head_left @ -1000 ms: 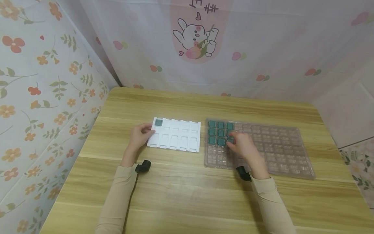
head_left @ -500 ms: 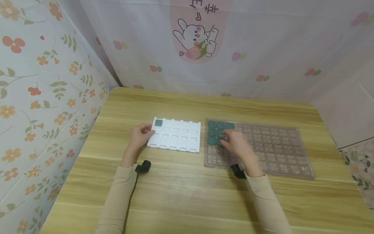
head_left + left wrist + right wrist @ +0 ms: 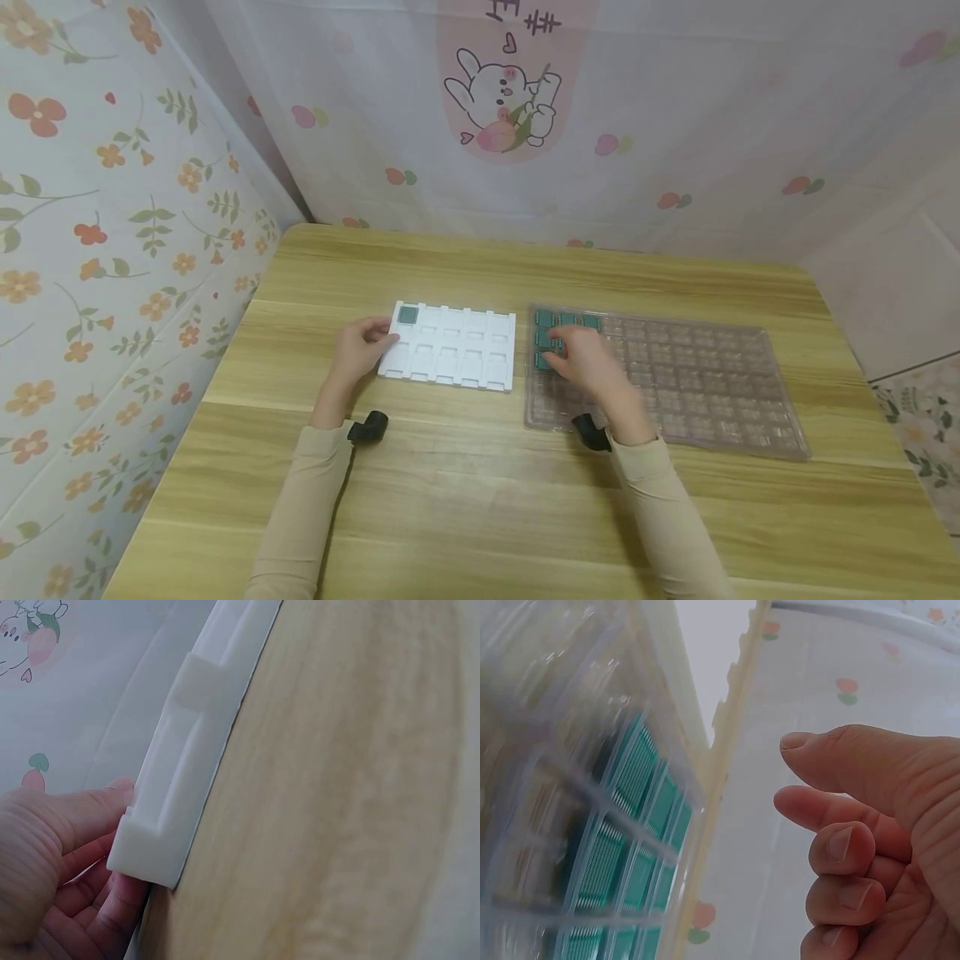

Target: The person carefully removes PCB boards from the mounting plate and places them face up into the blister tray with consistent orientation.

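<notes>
My left hand [image 3: 362,350] grips the left edge of a white tray [image 3: 472,357] with two rows of pockets. In the left wrist view its thumb lies along the side of that tray [image 3: 199,694], with the other fingers below. One small green square chip [image 3: 407,315] sits in its far left pocket. Over the left end of a clear plastic tray [image 3: 712,383] is my right hand [image 3: 596,362], partly hiding several green chips [image 3: 545,318] there. In the right wrist view, thumb and index finger stand apart with nothing between them, beside chips [image 3: 634,769] in their cells.
Both trays lie on a wood-grain table [image 3: 450,483], a narrow strip of tabletop between them. A patterned curtain [image 3: 675,125] hangs behind the far edge, a floral one [image 3: 112,292] at the left. Black wrist mounts [image 3: 369,427] jut from the sleeves.
My right hand has moved left across the clear tray, from the third column of chips toward the first. The left hand and the white tray have stayed where they were.
</notes>
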`<state>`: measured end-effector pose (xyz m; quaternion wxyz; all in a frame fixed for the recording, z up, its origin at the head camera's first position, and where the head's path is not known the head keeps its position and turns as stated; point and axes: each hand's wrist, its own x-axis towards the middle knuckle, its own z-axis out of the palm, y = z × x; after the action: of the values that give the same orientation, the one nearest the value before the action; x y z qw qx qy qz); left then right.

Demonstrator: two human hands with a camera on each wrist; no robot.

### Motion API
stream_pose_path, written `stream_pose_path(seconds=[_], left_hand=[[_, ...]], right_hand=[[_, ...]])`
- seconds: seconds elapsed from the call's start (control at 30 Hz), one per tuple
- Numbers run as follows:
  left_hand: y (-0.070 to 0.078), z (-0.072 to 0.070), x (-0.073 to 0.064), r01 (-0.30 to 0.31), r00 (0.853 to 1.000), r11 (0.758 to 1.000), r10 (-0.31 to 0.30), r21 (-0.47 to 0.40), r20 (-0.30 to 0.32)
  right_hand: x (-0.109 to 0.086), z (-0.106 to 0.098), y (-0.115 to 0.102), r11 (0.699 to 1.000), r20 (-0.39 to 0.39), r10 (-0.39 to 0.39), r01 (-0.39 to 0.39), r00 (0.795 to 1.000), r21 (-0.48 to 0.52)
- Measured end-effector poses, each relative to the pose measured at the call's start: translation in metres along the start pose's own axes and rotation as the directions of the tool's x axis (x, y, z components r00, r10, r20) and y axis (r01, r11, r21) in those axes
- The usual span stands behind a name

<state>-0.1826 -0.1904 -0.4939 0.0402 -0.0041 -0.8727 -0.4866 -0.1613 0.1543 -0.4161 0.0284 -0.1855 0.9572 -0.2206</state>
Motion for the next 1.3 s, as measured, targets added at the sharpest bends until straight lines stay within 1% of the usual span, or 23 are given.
stream_pose_path(seconds=[0.27, 0.37, 0.43, 0.57, 0.8, 1.0, 1.13, 1.3], left_hand=[[0.0, 0.0, 0.001, 0.041, 0.999, 0.999, -0.041, -0.007, 0.018], [0.0, 0.0, 0.001, 0.048, 0.999, 0.999, -0.047, -0.013, 0.023], [0.0, 0.0, 0.001, 0.043, 0.999, 0.999, -0.043, -0.017, 0.022], [0.0, 0.0, 0.001, 0.029, 0.999, 0.999, -0.029, -0.02, 0.016], [0.001, 0.0, 0.0, 0.031, 0.999, 0.999, -0.03, -0.017, 0.021], [0.0, 0.0, 0.001, 0.015, 1.0, 0.999, -0.015, -0.03, 0.01], [0.0, 0.0, 0.0, 0.009, 1.0, 1.0, -0.009, -0.026, 0.006], [0.001, 0.0, 0.0, 0.021, 1.0, 1.0, -0.021, -0.016, 0.006]], right_hand=[[0.011, 0.005, -0.015, 0.998, -0.002, -0.034, 0.034, 0.999, 0.046], [0.015, 0.009, -0.02, 0.998, -0.013, -0.056, 0.057, 0.998, 0.042], [0.018, 0.011, -0.024, 0.997, -0.021, -0.072, 0.073, 0.997, 0.035], [0.025, 0.015, -0.031, 0.996, -0.013, -0.074, 0.074, 0.997, 0.045], [0.035, 0.022, -0.043, 0.997, 0.03, -0.062, 0.061, 0.998, 0.043], [0.042, 0.027, -0.053, 0.996, 0.063, -0.08, 0.078, 0.995, 0.041], [0.047, 0.031, -0.06, 0.995, 0.064, -0.1, 0.099, 0.993, 0.025], [0.056, 0.036, -0.068, 0.992, 0.042, -0.129, 0.129, 0.991, 0.004]])
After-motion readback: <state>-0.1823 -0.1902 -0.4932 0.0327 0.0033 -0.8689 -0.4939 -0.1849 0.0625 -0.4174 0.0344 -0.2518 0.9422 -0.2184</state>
